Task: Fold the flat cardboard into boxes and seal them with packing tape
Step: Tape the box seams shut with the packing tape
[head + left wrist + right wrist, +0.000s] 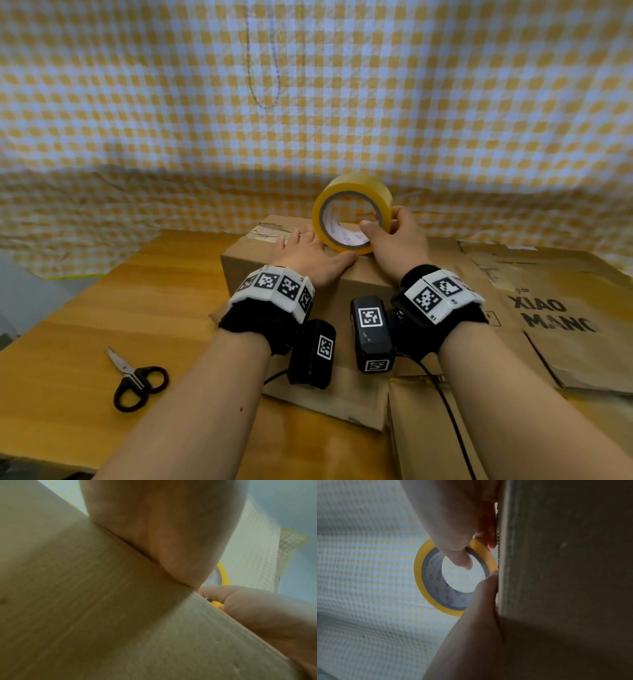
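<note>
A folded brown cardboard box stands on the wooden table in the head view. My left hand lies flat on the box top, fingers straight, thumb along the near edge. A yellow roll of packing tape stands on edge on the box top. My right hand grips the roll, thumb inside the core and fingers over the outer rim. In the right wrist view the tape roll shows beside the box edge, with my thumb in its hole. The left wrist view shows the box side close up.
Black-handled scissors lie on the table at the front left. Flat cardboard sheets with printed letters lie to the right and under the box. A yellow-and-white checked cloth hangs behind the table.
</note>
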